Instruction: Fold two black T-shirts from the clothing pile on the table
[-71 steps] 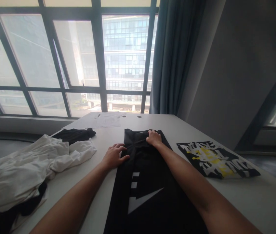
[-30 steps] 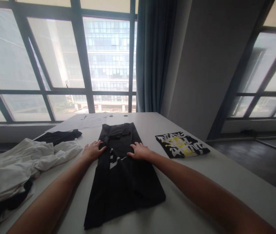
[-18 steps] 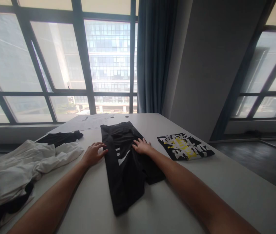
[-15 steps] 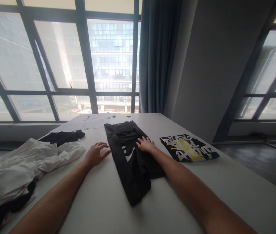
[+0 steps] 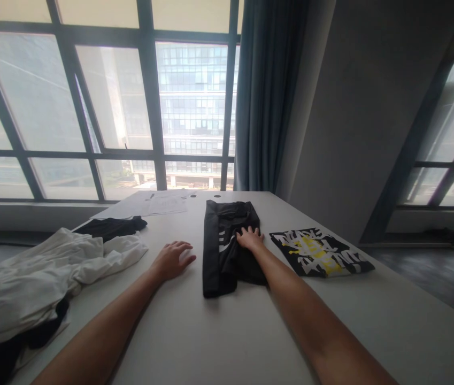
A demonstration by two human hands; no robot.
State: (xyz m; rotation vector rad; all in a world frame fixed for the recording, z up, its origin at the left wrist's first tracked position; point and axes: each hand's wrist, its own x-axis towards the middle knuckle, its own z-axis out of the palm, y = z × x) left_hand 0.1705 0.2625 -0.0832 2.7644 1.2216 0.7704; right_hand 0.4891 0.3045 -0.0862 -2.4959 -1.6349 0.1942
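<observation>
A pair of black shorts point(image 5: 214, 256) with a white print lies on the white table in front of me, partly bunched on its right side. My right hand point(image 5: 249, 239) rests on the shorts, fingers spread and palm down. Just left of the shorts is my left hand point(image 5: 173, 260), open and holding nothing, with a gap between it and the cloth. To the right lies a folded black garment point(image 5: 318, 254) with white and yellow lettering, apart from the shorts.
A heap of white clothing point(image 5: 50, 262) with black cloth point(image 5: 110, 227) beside it lies along the left of the table point(image 5: 210, 342). Paper sheets point(image 5: 162, 203) lie at the far end. Beyond stand windows, a blue curtain point(image 5: 269, 96) and a grey pillar.
The shorts have turned from a slant to nearly straight and shifted right, their near end now farther from me. My right hand stays on them. The view has shifted slightly.
</observation>
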